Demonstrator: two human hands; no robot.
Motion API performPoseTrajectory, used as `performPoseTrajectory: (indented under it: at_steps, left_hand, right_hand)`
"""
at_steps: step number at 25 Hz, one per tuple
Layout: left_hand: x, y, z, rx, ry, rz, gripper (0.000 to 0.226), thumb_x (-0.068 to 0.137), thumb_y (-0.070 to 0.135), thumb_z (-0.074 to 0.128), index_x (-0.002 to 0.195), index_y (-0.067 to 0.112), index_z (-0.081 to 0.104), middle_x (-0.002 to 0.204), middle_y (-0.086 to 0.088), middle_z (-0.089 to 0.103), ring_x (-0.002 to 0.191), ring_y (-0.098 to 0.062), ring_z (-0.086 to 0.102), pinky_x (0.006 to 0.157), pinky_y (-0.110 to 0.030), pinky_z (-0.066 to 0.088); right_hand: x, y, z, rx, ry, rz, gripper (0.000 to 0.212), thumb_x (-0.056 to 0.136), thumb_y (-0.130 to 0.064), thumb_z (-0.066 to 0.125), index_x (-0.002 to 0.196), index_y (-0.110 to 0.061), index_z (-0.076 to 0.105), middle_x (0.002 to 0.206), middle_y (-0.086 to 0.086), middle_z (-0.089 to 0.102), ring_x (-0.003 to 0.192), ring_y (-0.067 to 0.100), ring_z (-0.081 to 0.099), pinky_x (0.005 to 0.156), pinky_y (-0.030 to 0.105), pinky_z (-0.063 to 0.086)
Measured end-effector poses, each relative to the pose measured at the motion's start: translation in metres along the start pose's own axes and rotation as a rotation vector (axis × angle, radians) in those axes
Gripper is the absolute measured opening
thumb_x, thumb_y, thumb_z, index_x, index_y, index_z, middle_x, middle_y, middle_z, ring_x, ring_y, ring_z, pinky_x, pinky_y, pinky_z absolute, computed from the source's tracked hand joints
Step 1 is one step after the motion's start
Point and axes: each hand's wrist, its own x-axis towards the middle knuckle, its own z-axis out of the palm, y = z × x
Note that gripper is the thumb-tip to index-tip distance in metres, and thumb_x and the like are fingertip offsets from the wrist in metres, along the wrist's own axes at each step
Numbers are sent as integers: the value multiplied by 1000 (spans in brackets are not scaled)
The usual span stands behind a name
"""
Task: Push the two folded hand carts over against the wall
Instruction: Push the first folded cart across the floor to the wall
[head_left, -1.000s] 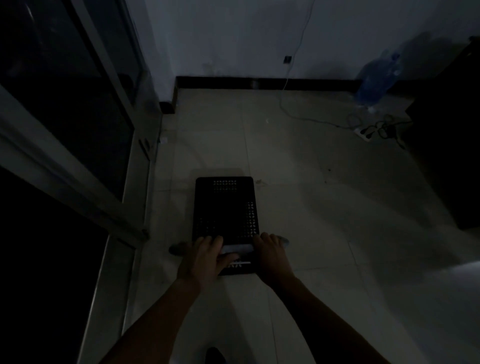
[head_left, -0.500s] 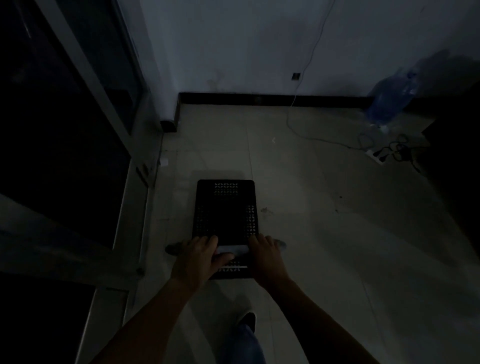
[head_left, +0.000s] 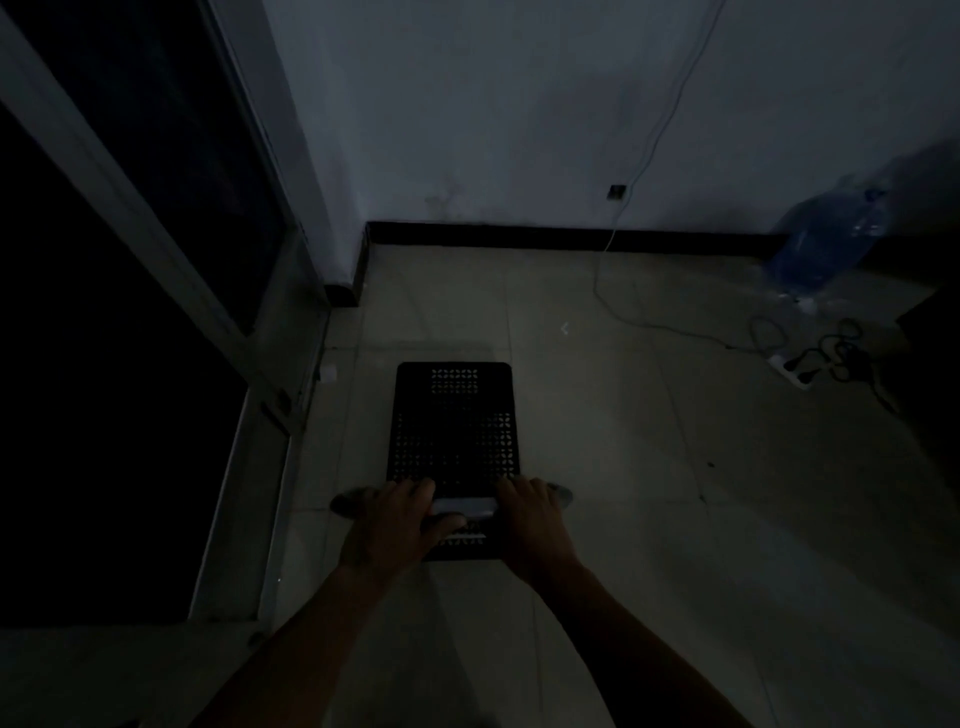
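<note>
A black hand cart (head_left: 453, 431) with a perforated deck stands on the tiled floor in front of me, its far end towards the white wall (head_left: 519, 114) and apart from it. A pale handle bar (head_left: 463, 505) crosses its near end. My left hand (head_left: 390, 525) is closed around the bar's left part and my right hand (head_left: 531, 522) around its right part. Only one cart is in view. The room is very dim.
A glass door with a metal frame (head_left: 244, 364) runs along the left. A dark skirting (head_left: 571, 236) lines the wall's foot. A cable (head_left: 628, 312) trails to a power strip (head_left: 792, 369) at the right, near a blue water bottle (head_left: 826, 244).
The cart and both hands have moved forward towards the wall; the wall and skirting sit lower and nearer in view. My grip on the handle bar is unchanged.
</note>
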Motion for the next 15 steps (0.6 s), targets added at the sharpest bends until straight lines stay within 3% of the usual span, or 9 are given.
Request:
performPoseTrajectory:
  at_steps: [2, 7, 12, 15]
  left_hand:
    - [31, -8, 7, 1, 20, -10, 69, 89, 73, 34, 87, 12, 66, 71, -4, 65, 60, -24, 61, 54, -29, 43]
    - [112, -42, 27, -11, 58, -17, 63, 86, 71, 41, 90, 12, 65, 71, -3, 65, 61, -26, 61, 58, -36, 47]
    - [181, -83, 49, -64, 78, 89, 53, 94, 64, 37, 100, 15, 56, 69, -3, 64, 56, -23, 60, 52, -31, 47]
    - [225, -107, 56, -50, 44, 87, 51, 94, 61, 42, 98, 13, 60, 73, -3, 62, 61, -24, 59, 54, -34, 45]
  right_hand:
    - [31, 12, -2, 28, -1, -20, 23, 74, -31, 59, 79, -16, 43, 76, 6, 51, 69, 29, 51, 61, 37, 39]
    - [121, 34, -2, 87, 91, -84, 51, 83, -63, 56, 77, -13, 47, 76, 5, 49, 72, 26, 47, 62, 39, 37]
    - [196, 48, -1, 97, 97, -65, 44, 78, -56, 71, 76, -19, 46, 75, -2, 47, 71, 20, 46, 61, 35, 32]
    - [246, 55, -3, 122, 87, -46, 43, 81, -58, 65, 76, -19, 46, 75, -5, 45, 70, 16, 44, 61, 33, 29]
